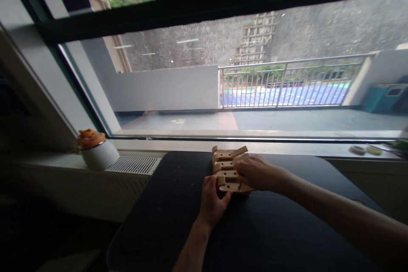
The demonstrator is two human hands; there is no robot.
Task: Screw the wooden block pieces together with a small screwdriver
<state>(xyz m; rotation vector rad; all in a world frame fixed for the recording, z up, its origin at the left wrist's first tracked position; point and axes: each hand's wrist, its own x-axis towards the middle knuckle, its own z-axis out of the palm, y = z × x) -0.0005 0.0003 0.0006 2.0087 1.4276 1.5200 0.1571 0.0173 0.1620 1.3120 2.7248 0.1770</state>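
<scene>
A light wooden assembly of several drilled blocks lies on the black table near its far edge. My left hand grips the assembly's near left corner, with the thumb wrapped around a rounded end piece. My right hand lies over the right side of the assembly, its fingers curled onto the blocks. What the fingertips pinch is hidden.
A white pot with an orange top stands on the sill at the left, beside a vent grille. A large window runs behind the table. Small round items lie on the sill at the right.
</scene>
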